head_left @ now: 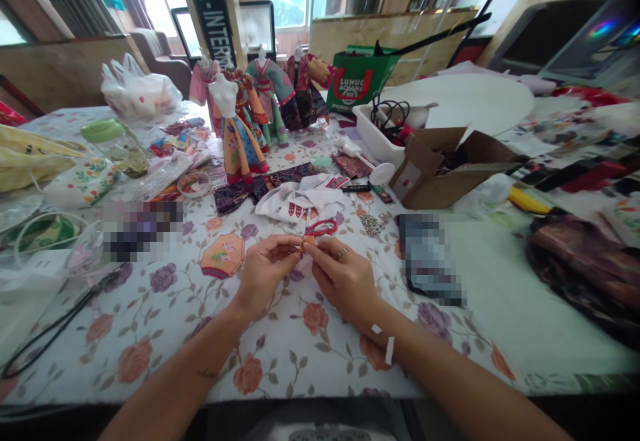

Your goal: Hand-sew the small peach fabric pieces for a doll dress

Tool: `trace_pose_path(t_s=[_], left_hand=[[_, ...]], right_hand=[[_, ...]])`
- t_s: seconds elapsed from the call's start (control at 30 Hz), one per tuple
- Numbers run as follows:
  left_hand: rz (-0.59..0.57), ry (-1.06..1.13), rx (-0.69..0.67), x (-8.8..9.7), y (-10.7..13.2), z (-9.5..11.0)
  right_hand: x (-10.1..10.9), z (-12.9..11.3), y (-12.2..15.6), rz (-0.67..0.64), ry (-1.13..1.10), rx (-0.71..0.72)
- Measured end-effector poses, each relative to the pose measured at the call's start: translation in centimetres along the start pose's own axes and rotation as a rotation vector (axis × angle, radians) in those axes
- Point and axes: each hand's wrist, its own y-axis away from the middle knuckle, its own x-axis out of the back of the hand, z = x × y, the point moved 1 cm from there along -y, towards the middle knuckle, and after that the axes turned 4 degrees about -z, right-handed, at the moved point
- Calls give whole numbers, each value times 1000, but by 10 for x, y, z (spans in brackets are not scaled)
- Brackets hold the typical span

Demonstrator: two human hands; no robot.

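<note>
- The left hand (265,274) and the right hand (343,278) are close together, in a narrow pinch; their fingertips (300,246) meet on a small orange-tan piece (303,246), too small to identify, held just above the table.
- The right hand wears a gold ring (342,252), and two white paper strips (389,350) cling to that wrist.
- Red-handled scissors (321,228) lie at 12 o'clock, just beyond the fingertips.
- A floral tablecloth (295,374) covers the table under everything.
- A hexagonal embroidered patch (223,256) lies at 9 o'clock, near the left hand.
- A crumpled white cloth with red trim (295,202) sits at 12 o'clock, beyond the scissors, and silver beaded trim (371,224) at 1 o'clock.
- Two blurred objects (143,231) (430,258) lie at 10 and 2 o'clock; neither can be made out.
- A dress form in a blue-and-orange skirt (239,131) stands at 11 o'clock, before other dressed doll figures (267,91).
- A green-lidded glass jar (117,146) stands at 10 o'clock.
- An open cardboard box (450,168) sits at 1 o'clock, beside a white plastic crate (377,136).
- Dark patterned fabric (585,268) lies at 3 o'clock.
</note>
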Motion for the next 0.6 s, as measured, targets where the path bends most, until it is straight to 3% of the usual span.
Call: trace_pose_path(t_s=[0.23,0.6], left_hand=[[-23,-69,-87,2,-1,-3],[-57,-80,-65,3,-2,-2]], right_hand=[[0,0,0,-13,11,-5],[0,0,0,-28,38,12]])
